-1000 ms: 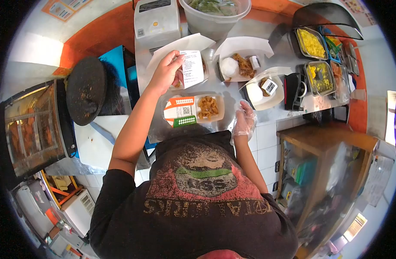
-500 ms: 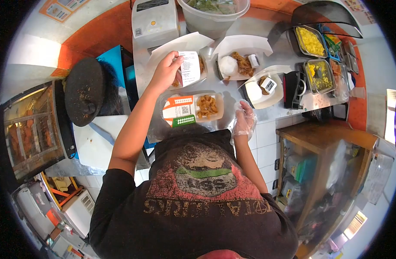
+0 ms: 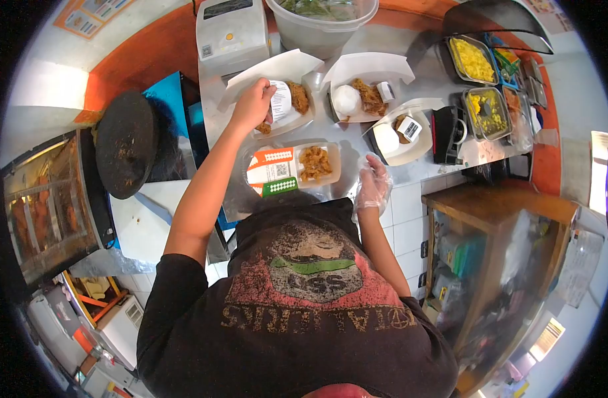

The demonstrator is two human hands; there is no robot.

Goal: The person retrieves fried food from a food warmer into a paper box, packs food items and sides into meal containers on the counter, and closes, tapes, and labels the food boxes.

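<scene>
My bare left hand (image 3: 253, 105) is closed on a white printed slip (image 3: 281, 99), holding it over an open paper food box (image 3: 299, 127) with pieces of fried chicken (image 3: 297, 97) in it. My right hand (image 3: 373, 184), in a clear plastic glove, hovers at the front edge of the counter with its fingers loosely bent and apart, holding nothing. Between the hands lies a tray of chopped fried pieces (image 3: 314, 163), its left part covered by an orange, white and green printed sleeve (image 3: 272, 171).
Two more open boxes (image 3: 370, 66) (image 3: 420, 151) hold white rice mounds and fried chicken. A label printer (image 3: 232, 36) and a clear tub of greens (image 3: 320, 33) stand behind. Yellow food fills containers (image 3: 473, 58) at right. A knife (image 3: 155, 209) lies on the white board (image 3: 128, 225).
My left hand has shifted slightly left and the slip has turned and dropped toward the box, uncovering more chicken. My right hand has barely moved.
</scene>
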